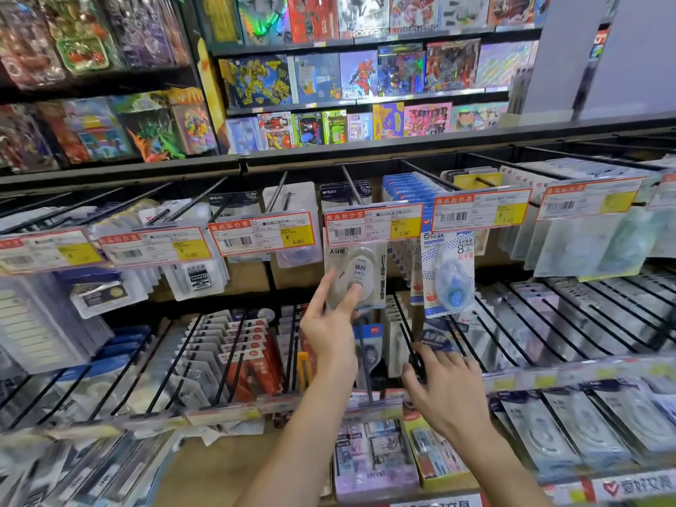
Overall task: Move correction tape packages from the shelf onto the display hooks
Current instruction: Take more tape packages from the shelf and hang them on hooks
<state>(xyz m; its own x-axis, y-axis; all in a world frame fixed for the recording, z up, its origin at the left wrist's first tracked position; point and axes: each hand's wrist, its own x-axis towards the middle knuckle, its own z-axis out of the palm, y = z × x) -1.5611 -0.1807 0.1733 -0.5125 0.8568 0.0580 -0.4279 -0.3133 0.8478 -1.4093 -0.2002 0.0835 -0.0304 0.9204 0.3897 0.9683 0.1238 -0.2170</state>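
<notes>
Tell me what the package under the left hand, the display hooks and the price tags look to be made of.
Package in the left hand: clear glossy plastic blister, probably over printed card; the white dispenser shows through. Display hooks: thin black rods, likely coated metal wire, straight and slightly shiny. Price tags: printed paper, seemingly in clear plastic holders that catch glare.

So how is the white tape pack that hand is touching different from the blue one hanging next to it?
The white pack has a pale grey-white tape inside; the blue pack holds a see-through blue one. The white pack has the left hand on it, fingers on its front; nobody touches the blue pack. The blue pack shows a big "8mm"; the white pack does not. Both hang from hooks under red-and-yellow price tags.
</notes>
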